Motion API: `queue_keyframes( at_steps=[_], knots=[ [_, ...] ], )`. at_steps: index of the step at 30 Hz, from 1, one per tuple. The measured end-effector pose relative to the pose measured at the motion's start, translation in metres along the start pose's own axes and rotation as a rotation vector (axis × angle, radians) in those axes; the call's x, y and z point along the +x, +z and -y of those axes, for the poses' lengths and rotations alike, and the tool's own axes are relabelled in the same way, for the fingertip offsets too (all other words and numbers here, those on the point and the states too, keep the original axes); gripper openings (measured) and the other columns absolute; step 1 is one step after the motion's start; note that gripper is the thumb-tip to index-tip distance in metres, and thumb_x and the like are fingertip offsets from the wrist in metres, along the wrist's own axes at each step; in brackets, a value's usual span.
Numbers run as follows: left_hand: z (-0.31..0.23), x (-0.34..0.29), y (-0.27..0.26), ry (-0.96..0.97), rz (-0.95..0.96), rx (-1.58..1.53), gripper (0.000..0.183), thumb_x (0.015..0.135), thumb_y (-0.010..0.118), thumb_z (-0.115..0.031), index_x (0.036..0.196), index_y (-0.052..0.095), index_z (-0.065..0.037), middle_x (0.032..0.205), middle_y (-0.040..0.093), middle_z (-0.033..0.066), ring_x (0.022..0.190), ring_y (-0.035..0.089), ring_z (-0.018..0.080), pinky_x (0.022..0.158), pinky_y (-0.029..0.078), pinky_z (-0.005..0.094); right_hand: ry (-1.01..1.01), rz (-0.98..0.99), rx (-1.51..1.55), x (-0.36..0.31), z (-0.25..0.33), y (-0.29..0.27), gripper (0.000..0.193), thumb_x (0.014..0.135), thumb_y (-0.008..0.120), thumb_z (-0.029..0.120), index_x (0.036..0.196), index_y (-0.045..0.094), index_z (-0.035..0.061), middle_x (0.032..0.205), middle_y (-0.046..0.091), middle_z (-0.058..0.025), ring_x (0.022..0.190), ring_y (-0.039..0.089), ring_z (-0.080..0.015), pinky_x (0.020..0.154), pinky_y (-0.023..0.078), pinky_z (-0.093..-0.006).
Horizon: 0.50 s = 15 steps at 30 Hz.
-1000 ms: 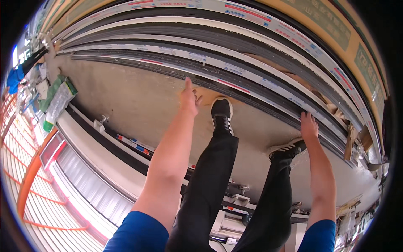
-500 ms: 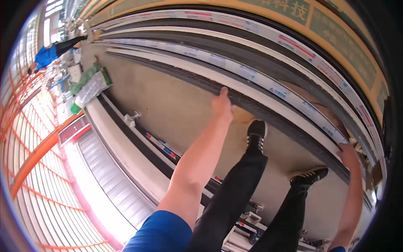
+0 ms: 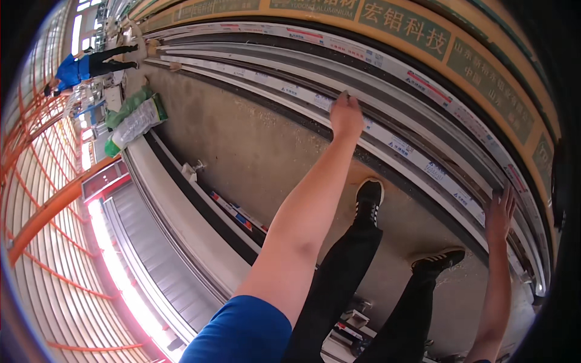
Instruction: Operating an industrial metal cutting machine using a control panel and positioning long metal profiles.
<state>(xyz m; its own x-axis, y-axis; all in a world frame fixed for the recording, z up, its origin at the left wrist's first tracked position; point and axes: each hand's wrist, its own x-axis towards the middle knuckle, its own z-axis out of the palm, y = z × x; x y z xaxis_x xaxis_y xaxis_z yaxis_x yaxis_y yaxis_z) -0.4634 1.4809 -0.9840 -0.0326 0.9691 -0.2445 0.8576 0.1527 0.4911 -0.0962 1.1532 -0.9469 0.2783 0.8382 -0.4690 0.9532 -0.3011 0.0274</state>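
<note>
Long metal profiles lie side by side in a stack, curving across the view from upper left to lower right. My left hand (image 3: 347, 118) is over the near profile, a pale one with blue-printed film (image 3: 399, 144). Its fingers are bent over that profile's far side, and the tips are partly hidden. Farther right, my right hand (image 3: 500, 213) rests on the stack toward its right end, fingers stretched out across the grey profiles (image 3: 472, 158). Behind them runs a profile with red-and-white film (image 3: 433, 86).
Brown cardboard-wrapped bundles (image 3: 402, 27) stand along the far side. My shoes (image 3: 369, 196) are on the concrete floor (image 3: 242, 139). To the left are more long profiles (image 3: 175, 196), a plastic-wrapped bundle (image 3: 136, 127), an orange railing (image 3: 45, 227) and a person in blue (image 3: 75, 69).
Both hands have moved farther out, from the near dark-edged profile onto the profiles behind it. My right fingers have straightened. The person in blue shows more fully.
</note>
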Motion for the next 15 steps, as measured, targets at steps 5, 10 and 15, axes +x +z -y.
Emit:
queue_keyframes(
  at_steps=[5,10,15],
  knots=[
    [0.091,-0.069,0.018,-0.513,-0.067,-0.232,0.037,0.090,0.055,-0.027,0.107,0.056,0.006,0.098,0.063,0.0238,0.089,0.061,0.0354,0.077,0.050,0.0427,0.008,-0.083,-0.063,0.002,-0.004,0.031,0.035,0.087,0.062,0.012,0.120,0.054,0.0054,0.143,0.032,-0.0157,0.132,0.034,-0.0355,0.106,0.035,-0.0490],
    [0.160,-0.123,0.050,-0.971,0.288,-0.722,0.037,0.095,0.052,-0.029,0.116,0.051,0.001,0.101,0.059,0.0150,0.084,0.061,0.0278,0.072,0.056,0.0390,0.154,-0.180,0.246,0.004,0.036,0.013,0.034,0.088,0.059,0.012,0.122,0.054,0.0092,0.134,0.042,-0.0156,0.122,0.042,-0.0385,0.098,0.040,-0.0478],
    [0.149,-0.120,0.080,-1.044,0.277,-1.001,0.027,0.095,0.049,-0.017,0.116,0.047,-0.002,0.101,0.058,0.0149,0.086,0.062,0.0287,0.075,0.059,0.0428,-0.096,0.062,0.551,-0.063,0.085,0.043,0.053,0.075,0.071,0.006,0.124,0.052,0.0058,0.128,0.045,-0.0166,0.120,0.043,-0.0376,0.098,0.040,-0.0463]
  ],
)
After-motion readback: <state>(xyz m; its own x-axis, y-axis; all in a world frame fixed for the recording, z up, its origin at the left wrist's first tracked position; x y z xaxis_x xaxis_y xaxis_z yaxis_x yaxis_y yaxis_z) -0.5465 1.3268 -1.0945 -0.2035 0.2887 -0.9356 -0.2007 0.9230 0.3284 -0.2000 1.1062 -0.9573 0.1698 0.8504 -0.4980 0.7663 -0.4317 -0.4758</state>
